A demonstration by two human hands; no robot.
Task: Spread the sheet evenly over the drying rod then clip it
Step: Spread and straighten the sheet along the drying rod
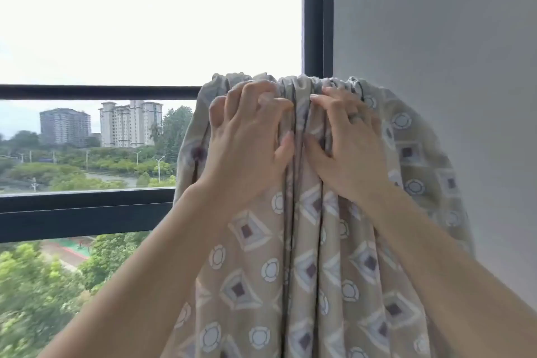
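Note:
A beige sheet (290, 270) printed with diamonds and circles hangs bunched in tight vertical folds over a drying rod, which the fabric hides completely. My left hand (250, 142) rests on the folds just below the top edge, fingers curled into the gathered cloth. My right hand (345, 142) lies beside it on the right, fingers hooked over the top folds and a ring on one finger. The two thumbs almost meet at a deep crease in the middle. No clip is in view.
A grey wall (436, 67) stands close on the right, touching the sheet's right side. A dark window frame (316, 9) and its horizontal bars (87, 91) run behind and to the left, with buildings and trees far outside.

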